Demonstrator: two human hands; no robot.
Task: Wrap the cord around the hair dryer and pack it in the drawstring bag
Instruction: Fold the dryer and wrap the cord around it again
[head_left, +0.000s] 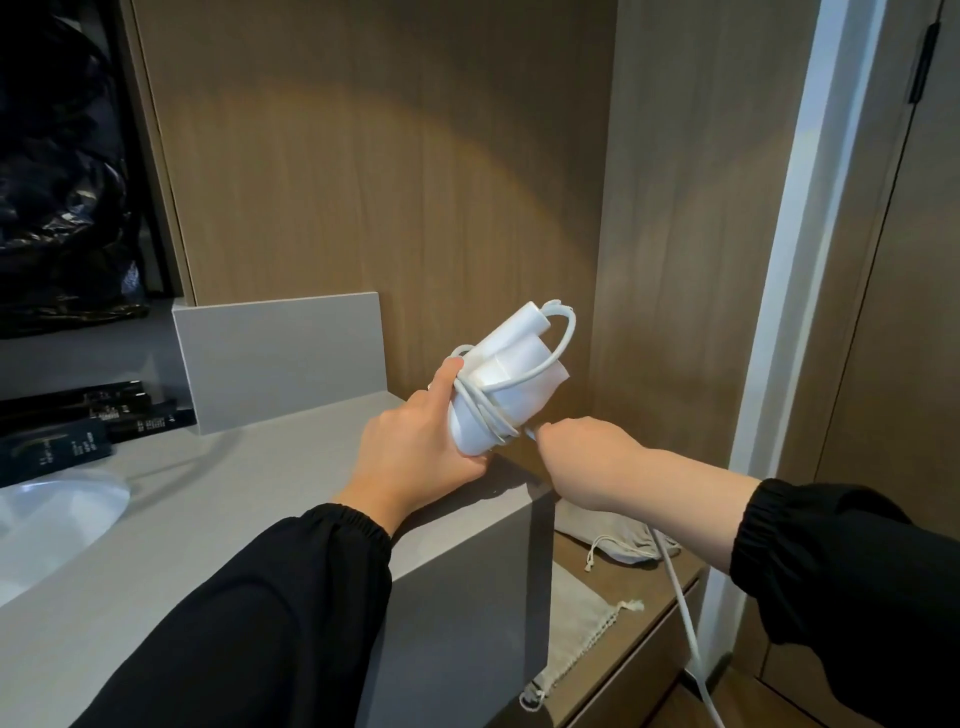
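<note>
Grey counter (249, 499), hair dryer (498, 395) in left hand (415, 447) (cord-wrapped)

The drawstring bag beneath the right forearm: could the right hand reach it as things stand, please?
Probably yes, once freed: the right hand is busy pinching the cord, but the bag lies uncovered on the shelf just below that arm.

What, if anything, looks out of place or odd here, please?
Nothing looks damaged or spilled. The cord is only partly wound on the hair dryer: one loop stands loosely off it, and a long tail hangs from the right hand down past the low shelf.
</note>
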